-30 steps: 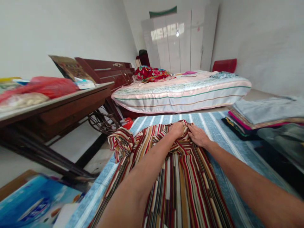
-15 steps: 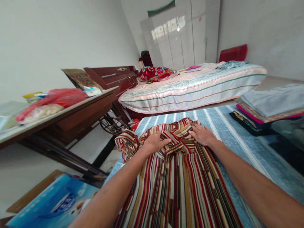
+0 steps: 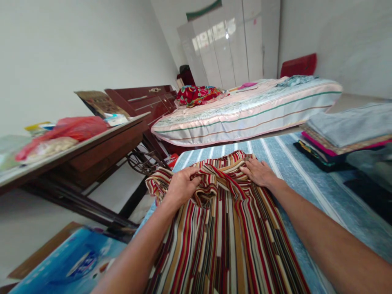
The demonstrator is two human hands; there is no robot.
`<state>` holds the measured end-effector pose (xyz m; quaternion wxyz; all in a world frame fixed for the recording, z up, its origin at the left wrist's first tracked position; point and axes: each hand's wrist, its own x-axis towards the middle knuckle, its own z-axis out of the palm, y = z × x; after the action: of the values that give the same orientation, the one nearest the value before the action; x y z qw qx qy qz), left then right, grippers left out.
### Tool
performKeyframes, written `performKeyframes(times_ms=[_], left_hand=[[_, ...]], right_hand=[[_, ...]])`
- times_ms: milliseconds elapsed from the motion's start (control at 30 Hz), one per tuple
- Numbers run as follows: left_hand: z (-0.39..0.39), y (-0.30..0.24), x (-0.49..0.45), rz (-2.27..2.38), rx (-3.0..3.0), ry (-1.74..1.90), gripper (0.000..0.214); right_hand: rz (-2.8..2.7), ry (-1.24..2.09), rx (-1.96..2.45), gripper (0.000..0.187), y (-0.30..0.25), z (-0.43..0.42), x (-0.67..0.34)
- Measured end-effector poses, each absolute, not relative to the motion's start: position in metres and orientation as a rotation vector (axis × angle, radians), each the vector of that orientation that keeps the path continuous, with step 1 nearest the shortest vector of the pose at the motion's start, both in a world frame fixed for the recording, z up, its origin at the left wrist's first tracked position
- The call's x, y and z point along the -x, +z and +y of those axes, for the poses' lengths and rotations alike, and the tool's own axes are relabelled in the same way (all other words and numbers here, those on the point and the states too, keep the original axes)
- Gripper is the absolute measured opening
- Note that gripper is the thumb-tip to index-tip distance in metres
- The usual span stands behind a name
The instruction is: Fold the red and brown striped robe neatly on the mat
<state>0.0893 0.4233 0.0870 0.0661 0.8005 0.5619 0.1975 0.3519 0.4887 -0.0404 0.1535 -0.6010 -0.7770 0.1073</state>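
Note:
A garment with red, tan, white and dark stripes (image 3: 226, 228) lies spread on a blue striped sheet (image 3: 309, 183) in front of me. My left hand (image 3: 181, 187) is closed on a bunched fold of the striped cloth near its far left end. To the right, my right hand (image 3: 259, 171) lies flat on the cloth's far edge with its fingers stretched out, pressing it down. A crumpled part of the same garment (image 3: 156, 181) hangs over the left edge of the sheet.
A dark wooden sewing table (image 3: 85, 157) with a red bag (image 3: 72, 126) stands at the left. A mattress (image 3: 245, 112) lies beyond. Folded fabrics (image 3: 346, 136) are stacked at the right. A blue printed box (image 3: 70, 265) sits at the lower left. White wardrobes (image 3: 226, 49) stand at the back.
My left hand has moved left from the middle of the collar end and closed on a fold of the cloth. My right hand has stayed flat on the far edge.

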Motion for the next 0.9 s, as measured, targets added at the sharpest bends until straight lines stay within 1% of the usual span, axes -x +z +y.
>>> performKeyframes(times_ms=[100, 167, 267, 333, 400, 467, 533, 633, 700, 733, 800, 900], left_hand=[[0.415, 0.086, -0.075, 1.582, -2.727, 0.563, 0.024], [0.410, 0.081, -0.066, 1.465, -2.846, 0.526, 0.030], [0.402, 0.071, -0.053, 1.347, -2.915, 0.284, 0.037], [0.395, 0.066, -0.048, 1.419, -2.929, 0.083, 0.035], [0.389, 0.063, -0.047, 1.659, -2.921, -0.032, 0.031], [0.382, 0.062, -0.053, 1.904, -2.900, 0.001, 0.031], [0.370, 0.062, -0.067, 1.948, -2.933, 0.173, 0.029], [0.346, 0.058, -0.104, 1.593, -3.048, 0.405, 0.025], [0.331, 0.052, -0.133, 1.372, -3.040, 0.410, 0.025], [0.325, 0.048, -0.148, 1.259, -3.028, 0.330, 0.026], [0.317, 0.039, -0.172, 1.217, -2.952, 0.143, 0.030], [0.314, 0.026, -0.195, 1.431, -2.738, -0.133, 0.056]], right_hand=[[-2.228, 0.318, 1.724, 0.064, -0.039, 0.488, -0.352], [-2.228, 0.330, 1.734, 0.068, -0.039, 0.488, -0.352], [-2.232, 0.343, 1.752, 0.073, -0.039, 0.489, -0.352], [-2.233, 0.346, 1.764, 0.076, -0.040, 0.490, -0.352], [-2.237, 0.351, 1.777, 0.078, -0.040, 0.490, -0.352], [-2.244, 0.357, 1.790, 0.080, -0.040, 0.490, -0.352], [-2.250, 0.358, 1.803, 0.082, -0.040, 0.491, -0.352], [-2.258, 0.358, 1.822, 0.083, -0.040, 0.491, -0.351], [-2.263, 0.359, 1.837, 0.085, -0.040, 0.491, -0.351], [-2.265, 0.360, 1.843, 0.086, -0.041, 0.491, -0.351], [-2.268, 0.364, 1.856, 0.088, -0.041, 0.491, -0.351], [-2.270, 0.368, 1.865, 0.088, -0.040, 0.490, -0.351]])
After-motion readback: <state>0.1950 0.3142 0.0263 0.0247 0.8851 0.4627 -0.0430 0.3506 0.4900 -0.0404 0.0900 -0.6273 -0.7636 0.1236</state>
